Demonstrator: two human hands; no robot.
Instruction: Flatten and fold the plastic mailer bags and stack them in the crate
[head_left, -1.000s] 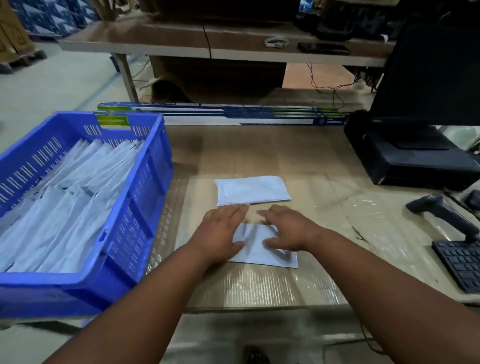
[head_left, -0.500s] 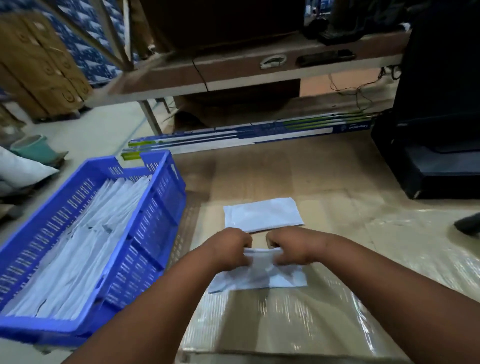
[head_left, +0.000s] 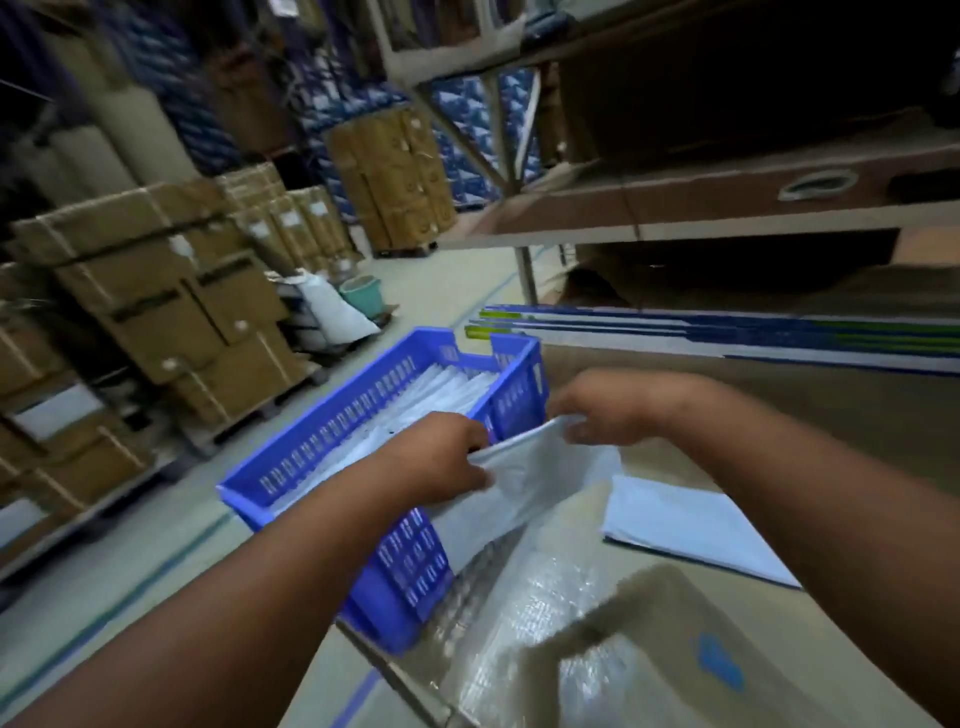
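I am seeing both hands holding one folded mailer bag (head_left: 519, 493) just over the near corner of the blue crate (head_left: 395, 415): left hand (head_left: 441, 457) fingers curling, pinching its top edge; right hand (head_left: 597, 410) fingers pinching the far corner. Crate is sitting at the surface (head_left: 779, 415) edge, white bags inside. Second bag (head_left: 691, 525) is lying flat to the right. Cardboard boxes (head_left: 171, 291) are standing on the floor behind

The crate (head_left: 363, 441) at left is bright blue with a pattern of pale slots in its walls. The bags inside (head_left: 441, 400) are white. The held mailer bag (head_left: 519, 488) is silvery grey; the one lying to the right (head_left: 691, 530) is pale blue-white. The tabletop (head_left: 779, 415) is brown. Far-left cartons (head_left: 171, 291) are tan.
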